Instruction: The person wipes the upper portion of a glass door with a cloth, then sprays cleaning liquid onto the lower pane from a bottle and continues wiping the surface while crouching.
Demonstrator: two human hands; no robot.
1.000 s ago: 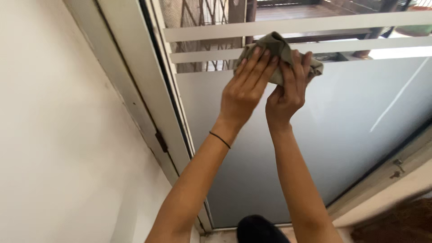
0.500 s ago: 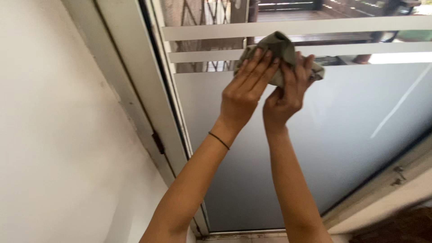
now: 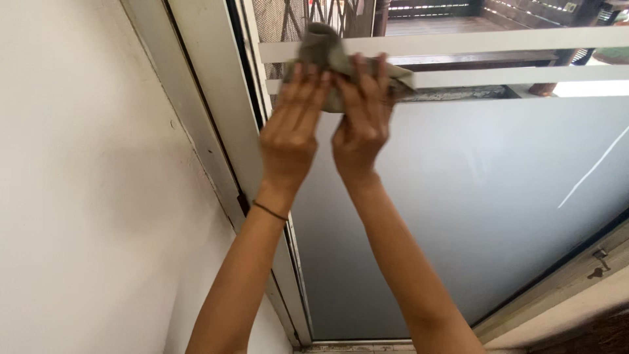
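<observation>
Head view, looking up along my two raised arms: both hands press a crumpled grey-green cloth flat against the glass door; my left hand lies with its fingers stretched upward over the left part of the cloth, its palm on the pane, a thin dark band round that wrist; my right hand sits just beside it, the two nearly touching, its fingers spread over the cloth's right part, pinning it rather than closing into a fist; so neither hand is clenched, both are laid open and bearing on the fabric. The cloth sits high on the pane, at the white frosted stripes, close to the pale door frame on the left; below the stripes the glass is frosted grey, and through the clear bands I glimpse a metal grille outside. I judge the step in hand to be wiping the upper striped band, near the frame edge; the next move, as I read it, calls for steady pressure from both palms and for keeping the cloth bunched under my fingers so that it does not slip out; the white wall stands to the left, untouched.
</observation>
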